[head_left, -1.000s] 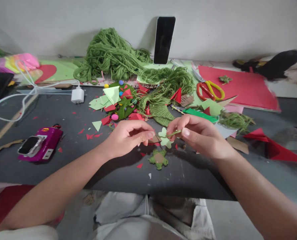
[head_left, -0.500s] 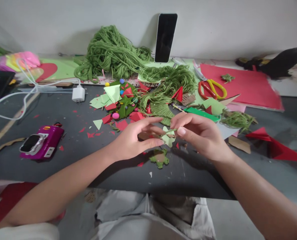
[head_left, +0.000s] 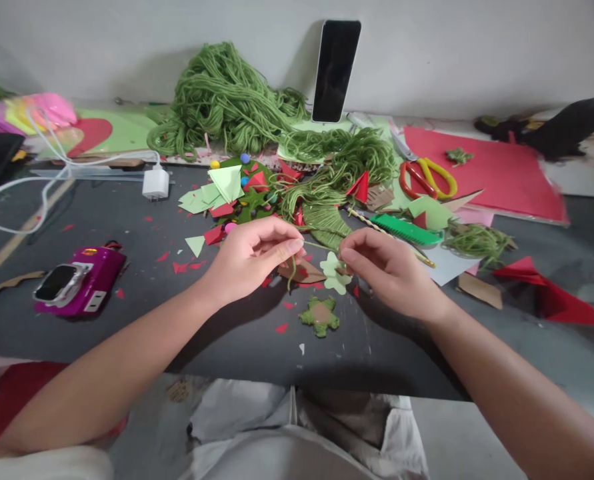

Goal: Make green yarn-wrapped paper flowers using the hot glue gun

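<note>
A strand of green yarn (head_left: 321,246) runs between my two hands above the dark table. My left hand (head_left: 258,259) pinches one end between thumb and fingers, and a loose tail hangs below it. My right hand (head_left: 389,268) is closed on the other end, its fingertips pressed together. Beneath the strand lies a pale green flower-shaped paper (head_left: 335,275), close to my right fingertips. A brown cardboard piece (head_left: 299,271) is partly hidden by my left hand. Nearer to me, a star wrapped in green yarn (head_left: 320,316) rests flat with a bare brown middle.
Behind my hands are a heap of green yarn (head_left: 221,107), a phone (head_left: 335,71) leaning on the wall, scissors (head_left: 429,179) and a green comb (head_left: 407,230). A purple device (head_left: 79,283) and white charger (head_left: 155,182) lie left. Red paper scraps (head_left: 181,268) are scattered about.
My hands have drawn apart, the left moving left and slightly up. The yarn between them is now stretched straighter, and more of the flower-shaped paper and cardboard shows.
</note>
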